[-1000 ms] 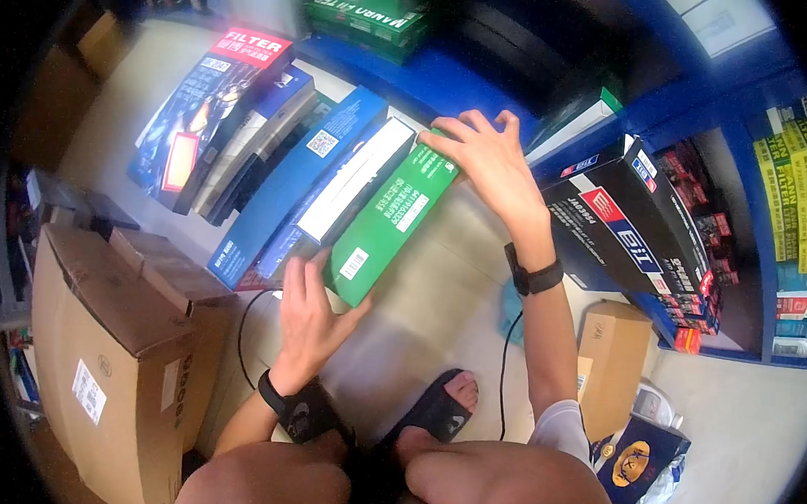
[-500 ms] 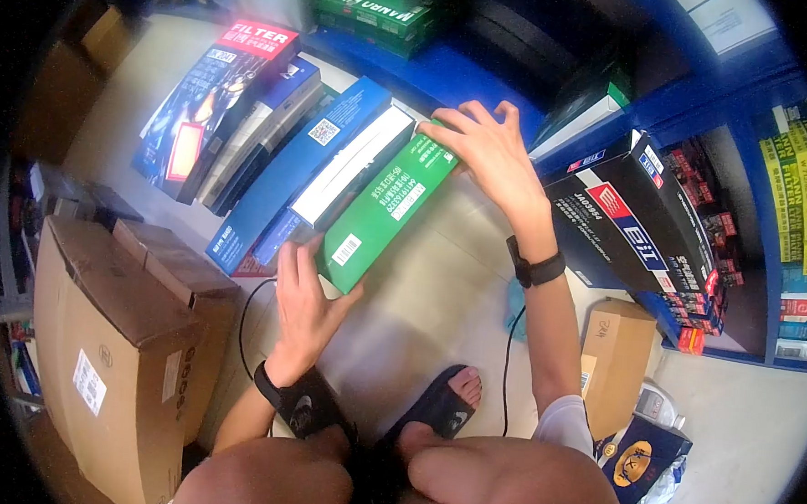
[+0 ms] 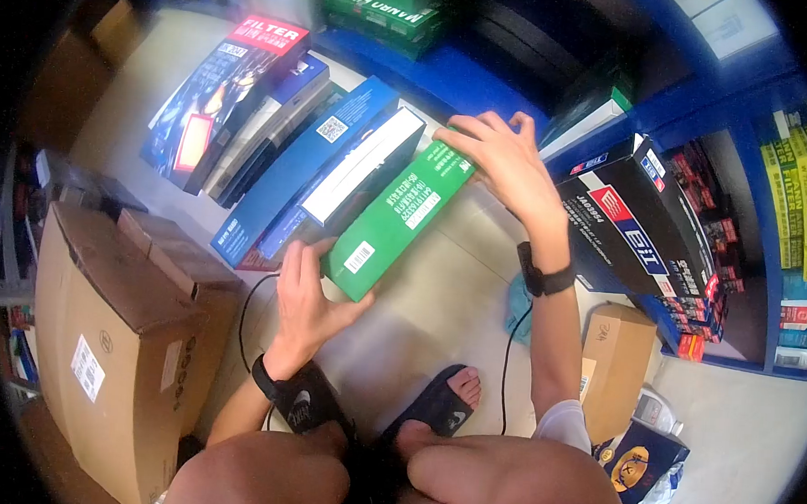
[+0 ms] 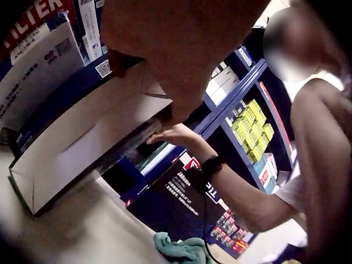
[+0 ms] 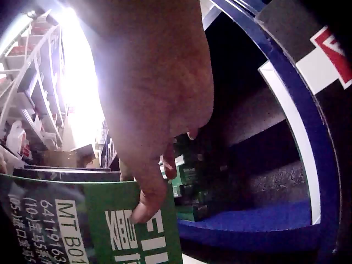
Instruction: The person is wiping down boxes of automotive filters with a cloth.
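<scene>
A green filter box (image 3: 396,215) with white printing and a barcode label leans at the near end of a row of boxes. My left hand (image 3: 305,306) grips its lower left end, thumb low in front and fingertips at the upper edge. At the far upper end my right hand (image 3: 509,162) holds the same box. The right wrist view shows that thumb pressed on the green printed face (image 5: 82,220). Right behind stands a white-topped box (image 3: 362,168), then a blue box (image 3: 303,174) with a QR code. Part of the left fingers is hidden behind the green box.
Farther left in the row is a box marked FILTER (image 3: 239,79). A black box (image 3: 642,219) stands right, before blue shelving (image 3: 458,77). Cardboard cartons flank the left (image 3: 106,355) and right (image 3: 617,354). A teal cloth (image 3: 519,313) and a black cable (image 3: 506,376) lie on the floor.
Both hands keep their hold on the green box. The head view has shifted slightly, so the row, box and right hand appear a little farther right.
</scene>
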A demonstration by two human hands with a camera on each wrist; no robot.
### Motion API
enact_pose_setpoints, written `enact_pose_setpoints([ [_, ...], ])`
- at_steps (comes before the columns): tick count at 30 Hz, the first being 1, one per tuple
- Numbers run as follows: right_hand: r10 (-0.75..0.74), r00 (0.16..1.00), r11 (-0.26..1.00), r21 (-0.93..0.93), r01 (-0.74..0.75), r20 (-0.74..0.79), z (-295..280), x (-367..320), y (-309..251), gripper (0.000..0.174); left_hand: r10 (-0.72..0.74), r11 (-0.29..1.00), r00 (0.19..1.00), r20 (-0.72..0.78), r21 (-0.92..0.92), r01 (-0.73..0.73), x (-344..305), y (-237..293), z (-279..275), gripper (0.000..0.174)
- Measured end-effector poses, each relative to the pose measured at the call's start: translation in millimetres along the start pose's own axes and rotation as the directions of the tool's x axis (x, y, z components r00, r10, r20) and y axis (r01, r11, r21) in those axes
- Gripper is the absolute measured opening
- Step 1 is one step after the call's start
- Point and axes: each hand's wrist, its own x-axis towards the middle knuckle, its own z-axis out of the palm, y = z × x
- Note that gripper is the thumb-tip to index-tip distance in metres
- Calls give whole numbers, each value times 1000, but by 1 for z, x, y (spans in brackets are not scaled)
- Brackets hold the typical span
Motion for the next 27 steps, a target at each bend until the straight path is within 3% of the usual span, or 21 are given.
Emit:
enact_pose_setpoints([
  [3, 6, 999, 1000, 22, -7, 44, -28, -14, 2, 64, 15, 1000, 1000, -10, -25, -15, 2, 10, -10, 69],
  [6, 82, 990, 909, 399, -123, 119, -58, -30, 8, 65, 54, 994, 998, -32, -97, -56, 4, 13, -20, 72],
  [11, 104, 988, 864, 482, -144, 110, -111, -48, -2, 70, 77, 956, 996, -33, -280, -84, 14, 0, -29, 81],
  [13, 143, 973, 887, 414, -207, 179, -124, -51, -5, 74, -9, 855, 997, -81, -517, -35, 17, 0, -25, 84],
  [15, 173, 961, 885, 393, -249, 217, -130, -56, -3, 76, -3, 858, 999, -51, -513, -23, 13, 0, -24, 84],
  [17, 164, 965, 865, 441, -240, 203, -131, -63, 1, 77, 181, 932, 978, 101, -335, -138, 3, -10, -15, 86],
  [18, 166, 965, 866, 438, -242, 204, -132, -65, 0, 77, 134, 937, 988, 81, -336, -99, 0, -7, -11, 76],
  [21, 198, 956, 863, 424, -275, 218, -132, -69, 1, 78, 76, 941, 993, 93, -335, -41, 1, 0, -14, 75],
  [23, 123, 987, 850, 503, -157, 101, -120, -71, 14, 89, 76, 926, 995, 58, -374, -49, 15, 4, -27, 74],
  [24, 127, 990, 831, 539, -137, 57, -114, -70, 17, 104, 20, 907, 995, 100, -421, 24, 17, 5, -34, 78],
  [25, 121, 991, 829, 543, -130, 52, -108, -72, 17, 104, 18, 910, 995, 97, -414, 24, 19, 6, -39, 78],
  [27, 281, 953, 666, 692, -277, 111, -97, -73, 14, 113, 4, 888, 998, 57, -460, 23, 24, 6, -50, 81],
])
